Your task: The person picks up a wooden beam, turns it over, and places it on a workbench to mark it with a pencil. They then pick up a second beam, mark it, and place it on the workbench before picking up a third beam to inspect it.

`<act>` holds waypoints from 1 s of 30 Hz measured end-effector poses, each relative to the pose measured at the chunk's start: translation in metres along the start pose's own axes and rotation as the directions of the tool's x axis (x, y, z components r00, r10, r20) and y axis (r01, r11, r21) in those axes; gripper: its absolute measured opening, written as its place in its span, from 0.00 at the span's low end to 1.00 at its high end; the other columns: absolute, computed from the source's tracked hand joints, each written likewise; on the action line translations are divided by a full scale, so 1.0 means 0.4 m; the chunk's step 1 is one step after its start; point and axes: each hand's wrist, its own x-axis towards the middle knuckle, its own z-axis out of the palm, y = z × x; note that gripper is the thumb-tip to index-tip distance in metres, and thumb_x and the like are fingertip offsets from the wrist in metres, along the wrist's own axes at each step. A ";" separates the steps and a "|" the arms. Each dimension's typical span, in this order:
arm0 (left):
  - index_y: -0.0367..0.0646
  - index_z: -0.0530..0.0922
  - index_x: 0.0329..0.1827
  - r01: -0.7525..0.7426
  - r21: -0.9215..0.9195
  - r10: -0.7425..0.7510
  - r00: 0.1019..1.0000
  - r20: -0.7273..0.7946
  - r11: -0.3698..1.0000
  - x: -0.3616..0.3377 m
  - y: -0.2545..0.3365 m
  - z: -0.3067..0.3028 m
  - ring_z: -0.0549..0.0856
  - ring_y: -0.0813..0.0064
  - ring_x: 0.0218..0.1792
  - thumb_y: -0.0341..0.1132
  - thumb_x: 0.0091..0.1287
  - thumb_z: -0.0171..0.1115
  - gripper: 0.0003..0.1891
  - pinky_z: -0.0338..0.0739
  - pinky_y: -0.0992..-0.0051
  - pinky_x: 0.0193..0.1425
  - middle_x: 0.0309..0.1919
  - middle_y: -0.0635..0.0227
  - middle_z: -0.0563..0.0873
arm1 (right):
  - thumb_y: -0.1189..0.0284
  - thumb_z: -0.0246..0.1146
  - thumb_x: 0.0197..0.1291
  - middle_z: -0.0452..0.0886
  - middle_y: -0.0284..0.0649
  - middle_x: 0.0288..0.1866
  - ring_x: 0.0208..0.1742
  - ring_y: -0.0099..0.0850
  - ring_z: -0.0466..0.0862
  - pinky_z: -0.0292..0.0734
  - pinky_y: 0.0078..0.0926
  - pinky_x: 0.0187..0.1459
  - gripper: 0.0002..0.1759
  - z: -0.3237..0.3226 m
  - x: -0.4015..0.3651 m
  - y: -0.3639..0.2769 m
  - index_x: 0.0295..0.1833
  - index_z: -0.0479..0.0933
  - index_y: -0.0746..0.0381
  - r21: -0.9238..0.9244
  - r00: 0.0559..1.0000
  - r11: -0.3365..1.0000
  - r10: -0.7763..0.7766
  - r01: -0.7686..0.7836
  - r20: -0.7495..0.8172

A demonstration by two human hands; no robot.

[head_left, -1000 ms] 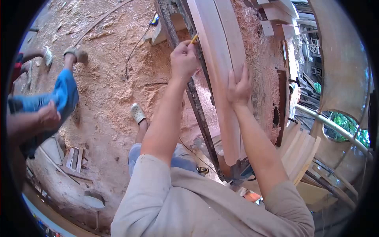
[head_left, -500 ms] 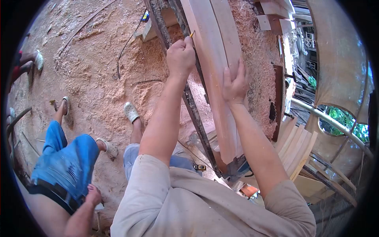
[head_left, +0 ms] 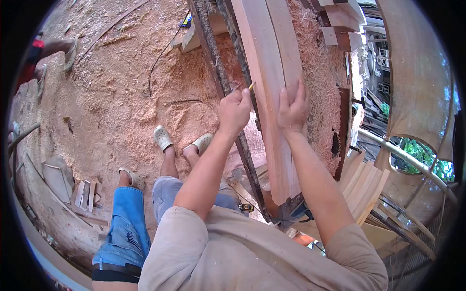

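My left hand (head_left: 235,112) is closed on a thin yellow pencil (head_left: 251,87), whose end sticks out beside the left edge of a long pale board (head_left: 264,58). A second board (head_left: 284,43) lies alongside it, with a narrow dark seam between the two. My right hand (head_left: 293,107) rests on the boards with fingers stretched forward and thumb apart, holding nothing. Dark, worn rails (head_left: 216,53) run along the left of the boards. Near the boards' close end is a partly hidden blue tool (head_left: 302,211).
Shavings (head_left: 126,97) cover the ground. A person in blue jeans (head_left: 127,223) stands at left; another person's legs (head_left: 56,47) show at upper left. Stacked planks (head_left: 364,182) lie at right, wood blocks (head_left: 340,22) at upper right. A tape measure (head_left: 246,207) sits at my waist.
My left hand has come back toward me along the board's edge with the pencil. My right hand stays almost in place. The person in jeans has shifted position, uncovering wood offcuts.
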 end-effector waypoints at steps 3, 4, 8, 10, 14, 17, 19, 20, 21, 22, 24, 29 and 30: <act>0.32 0.75 0.22 0.030 0.027 -0.031 0.998 0.045 0.999 -0.068 0.002 0.000 0.79 0.53 0.20 0.45 0.72 0.57 0.25 0.71 0.58 0.30 0.18 0.47 0.77 | 0.56 0.61 0.64 0.69 0.59 0.66 0.68 0.57 0.69 0.63 0.50 0.69 0.36 0.002 0.004 -0.001 0.71 0.66 0.66 -0.009 1.000 1.000 -0.002 0.002 -0.012; 0.32 0.75 0.22 0.070 0.063 -0.074 0.996 0.059 0.996 -0.081 -0.013 0.002 0.78 0.53 0.20 0.45 0.73 0.57 0.25 0.71 0.58 0.30 0.18 0.47 0.77 | 0.56 0.61 0.64 0.69 0.59 0.66 0.68 0.57 0.69 0.63 0.49 0.68 0.36 0.001 0.001 0.000 0.71 0.66 0.67 -0.013 1.000 1.000 0.002 -0.002 -0.016; 0.32 0.75 0.22 0.111 -0.046 -0.103 0.985 0.138 0.993 -0.174 -0.026 0.011 0.79 0.50 0.21 0.44 0.73 0.57 0.24 0.71 0.57 0.29 0.19 0.45 0.77 | 0.55 0.61 0.64 0.69 0.59 0.66 0.68 0.57 0.69 0.63 0.49 0.69 0.36 0.003 -0.001 0.001 0.71 0.66 0.66 0.006 1.000 1.000 0.002 -0.002 -0.019; 0.32 0.75 0.22 0.115 0.009 -0.115 0.980 0.165 0.993 -0.211 -0.031 0.004 0.79 0.49 0.22 0.44 0.73 0.57 0.24 0.71 0.57 0.30 0.19 0.45 0.77 | 0.55 0.61 0.64 0.69 0.59 0.66 0.69 0.57 0.68 0.63 0.50 0.69 0.36 0.006 0.000 0.006 0.71 0.65 0.67 -0.004 1.000 1.000 0.003 -0.003 -0.014; 0.33 0.77 0.25 0.137 0.148 -0.178 0.930 0.321 0.979 -0.243 -0.042 -0.015 0.82 0.48 0.26 0.45 0.73 0.56 0.23 0.73 0.57 0.33 0.22 0.44 0.79 | 0.54 0.61 0.64 0.70 0.59 0.66 0.69 0.57 0.68 0.61 0.53 0.69 0.37 0.008 0.000 0.015 0.72 0.65 0.64 0.030 1.000 0.999 0.028 -0.027 -0.014; 0.33 0.80 0.29 0.114 0.194 -0.186 0.894 0.407 0.974 -0.275 -0.076 -0.087 0.80 0.61 0.25 0.47 0.73 0.57 0.23 0.73 0.62 0.33 0.22 0.53 0.80 | 0.51 0.60 0.63 0.69 0.59 0.68 0.69 0.57 0.68 0.60 0.55 0.69 0.38 -0.001 0.000 0.011 0.73 0.65 0.62 -0.056 0.997 0.996 0.075 -0.075 0.002; 0.33 0.83 0.38 0.168 0.131 -0.199 0.939 0.280 0.977 -0.249 -0.272 -0.167 0.79 0.73 0.27 0.47 0.71 0.60 0.21 0.75 0.68 0.33 0.25 0.65 0.84 | 0.50 0.60 0.63 0.68 0.59 0.69 0.70 0.57 0.67 0.59 0.56 0.70 0.38 -0.010 0.001 -0.004 0.73 0.65 0.60 -0.059 0.993 0.992 0.114 -0.115 -0.015; 0.29 0.83 0.41 0.297 0.305 -0.381 0.885 0.267 0.905 -0.216 -0.282 -0.258 0.85 0.58 0.35 0.53 0.69 0.59 0.28 0.77 0.60 0.45 0.30 0.47 0.86 | 0.49 0.60 0.62 0.67 0.58 0.70 0.71 0.57 0.67 0.58 0.56 0.71 0.39 -0.010 0.001 -0.014 0.74 0.64 0.59 -0.073 0.990 0.988 0.139 -0.139 -0.004; 0.28 0.83 0.41 0.319 0.375 -0.387 0.914 0.121 0.870 -0.202 -0.339 -0.351 0.85 0.60 0.33 0.53 0.68 0.61 0.28 0.78 0.62 0.42 0.29 0.49 0.87 | 0.49 0.60 0.62 0.67 0.58 0.70 0.71 0.57 0.67 0.58 0.56 0.71 0.39 -0.003 0.004 -0.019 0.74 0.64 0.59 -0.051 0.988 0.987 0.150 -0.152 -0.032; 0.28 0.83 0.42 0.346 0.433 -0.374 0.927 -0.022 0.832 -0.192 -0.389 -0.428 0.85 0.63 0.32 0.52 0.67 0.62 0.28 0.78 0.63 0.40 0.29 0.52 0.87 | 0.50 0.61 0.62 0.66 0.57 0.72 0.72 0.57 0.66 0.58 0.54 0.72 0.40 0.007 0.010 -0.011 0.74 0.64 0.59 -0.111 0.983 0.977 0.183 -0.181 0.010; 0.29 0.84 0.41 0.485 0.179 -0.493 0.870 0.001 0.856 -0.193 -0.265 -0.554 0.83 0.70 0.25 0.50 0.68 0.63 0.25 0.76 0.69 0.30 0.25 0.59 0.86 | 0.50 0.62 0.61 0.65 0.56 0.73 0.73 0.56 0.65 0.58 0.52 0.73 0.41 -0.018 -0.005 0.023 0.74 0.63 0.59 -0.179 0.966 0.952 0.259 -0.250 0.027; 0.36 0.83 0.30 0.382 0.163 -0.387 0.922 -0.003 0.910 -0.110 -0.085 -0.609 0.78 0.76 0.21 0.48 0.70 0.61 0.21 0.70 0.75 0.26 0.20 0.68 0.82 | 0.50 0.66 0.59 0.75 0.57 0.66 0.69 0.50 0.73 0.65 0.38 0.70 0.38 -0.088 0.001 0.107 0.68 0.72 0.63 0.394 0.922 0.834 0.359 -0.386 0.145; 0.36 0.84 0.30 0.293 0.224 -0.303 0.953 0.011 0.929 -0.096 -0.041 -0.579 0.79 0.76 0.23 0.48 0.71 0.61 0.22 0.72 0.74 0.28 0.22 0.67 0.84 | 0.53 0.66 0.61 0.77 0.56 0.64 0.67 0.47 0.76 0.68 0.38 0.68 0.35 -0.102 -0.052 0.129 0.66 0.73 0.65 0.477 0.919 0.795 0.388 -0.375 0.075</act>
